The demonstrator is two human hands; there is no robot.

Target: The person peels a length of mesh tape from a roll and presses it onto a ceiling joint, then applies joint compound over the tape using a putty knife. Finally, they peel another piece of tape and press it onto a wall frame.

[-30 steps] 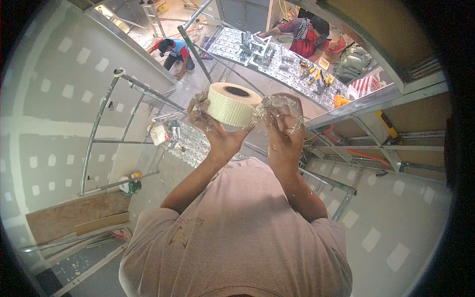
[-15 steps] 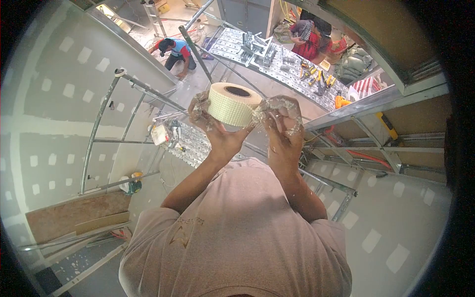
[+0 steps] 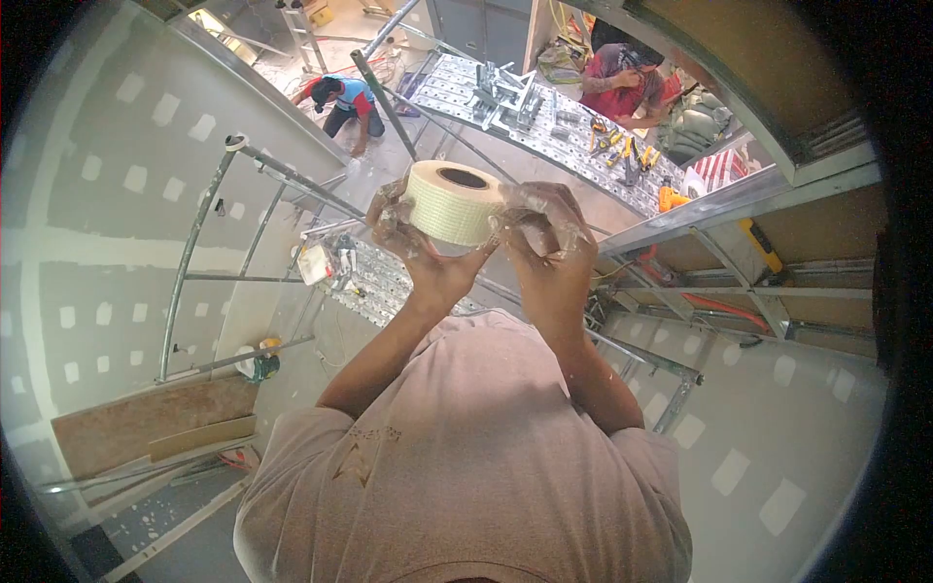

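Observation:
A wide roll of pale yellow mesh joint tape (image 3: pixel 452 206) is held up in front of my chest, its dark core hole tilted toward me. My left hand (image 3: pixel 420 243) wraps round its left side and underside, the thumb reaching along the bottom. At the roll's right edge, my right hand (image 3: pixel 552 233) pinches with thumb and fingertips, apparently on the tape's edge; the exact grip there is hard to make out. Whitish compound is smeared over the fingers of both hands.
Scaffold tubes (image 3: pixel 199 257) stand at left, with a perforated plank (image 3: pixel 374 291) below bearing tools. Another perforated platform (image 3: pixel 457 83) holds metal brackets and yellow tools. One person (image 3: pixel 340 102) crouches on the floor; another (image 3: pixel 622 83) is beyond the platform. A metal-framed opening (image 3: pixel 719 209) lies right.
My right fingers have shifted and curled closer at the roll's right edge. The roll has moved slightly left. The person beyond the platform has raised their head and moved an arm.

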